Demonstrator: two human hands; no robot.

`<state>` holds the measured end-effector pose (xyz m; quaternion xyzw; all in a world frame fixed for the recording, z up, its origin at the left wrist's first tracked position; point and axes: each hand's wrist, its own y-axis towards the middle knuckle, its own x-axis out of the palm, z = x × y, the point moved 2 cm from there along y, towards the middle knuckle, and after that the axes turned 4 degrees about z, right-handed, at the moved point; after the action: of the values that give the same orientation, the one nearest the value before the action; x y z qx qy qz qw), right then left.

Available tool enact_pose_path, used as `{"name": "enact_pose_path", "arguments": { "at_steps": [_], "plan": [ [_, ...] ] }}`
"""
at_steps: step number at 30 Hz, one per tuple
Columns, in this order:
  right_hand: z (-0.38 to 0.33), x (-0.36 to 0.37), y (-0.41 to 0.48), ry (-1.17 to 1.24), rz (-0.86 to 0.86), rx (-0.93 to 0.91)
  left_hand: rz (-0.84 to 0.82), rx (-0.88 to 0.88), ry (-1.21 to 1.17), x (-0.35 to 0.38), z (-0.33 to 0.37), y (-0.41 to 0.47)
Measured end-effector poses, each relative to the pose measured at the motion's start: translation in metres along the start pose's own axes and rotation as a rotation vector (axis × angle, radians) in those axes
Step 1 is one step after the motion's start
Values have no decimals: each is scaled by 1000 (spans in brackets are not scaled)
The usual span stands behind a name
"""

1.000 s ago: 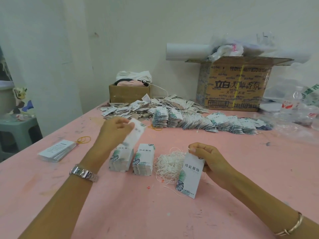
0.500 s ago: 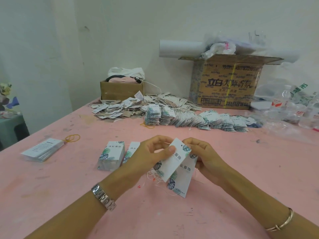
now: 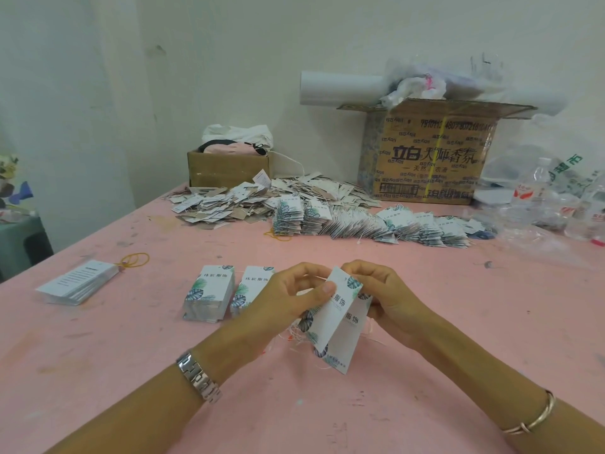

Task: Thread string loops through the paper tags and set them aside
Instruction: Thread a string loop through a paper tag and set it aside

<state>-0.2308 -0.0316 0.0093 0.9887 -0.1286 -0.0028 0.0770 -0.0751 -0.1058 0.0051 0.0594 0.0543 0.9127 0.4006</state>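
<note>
Left hand is no longer raised over the left tag stack. It now sits low at centre, close against the right hand. The front tag it pinches now overlaps the rear tag held by the right hand, thumb on its face. The string pile, exposed one second ago, is now mostly covered by hands and tags.

You face scuffed white plaster walls meeting in corner. Pink paint-flecked surface fills your foreground, reaching back wall. Grey-green plastic stool at left edge. Light soft, even.
</note>
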Motion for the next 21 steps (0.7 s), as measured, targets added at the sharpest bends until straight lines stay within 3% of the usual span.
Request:
{"name": "enact_pose_path", "arguments": {
  "at_steps": [4, 8, 12, 21],
  "plan": [
    [1, -1, 1, -9, 7, -1, 79, 51, 55, 1, -1, -1],
    [3, -2, 2, -25, -3, 3, 254, 330, 278, 3, 0, -5],
    [3, -2, 2, -41, -11, 5, 307, 528, 389, 8, 4, -11],
    [6, -2, 2, -70, -48, -5, 324, 508, 454, 8, 6, -9]
  ]
}}
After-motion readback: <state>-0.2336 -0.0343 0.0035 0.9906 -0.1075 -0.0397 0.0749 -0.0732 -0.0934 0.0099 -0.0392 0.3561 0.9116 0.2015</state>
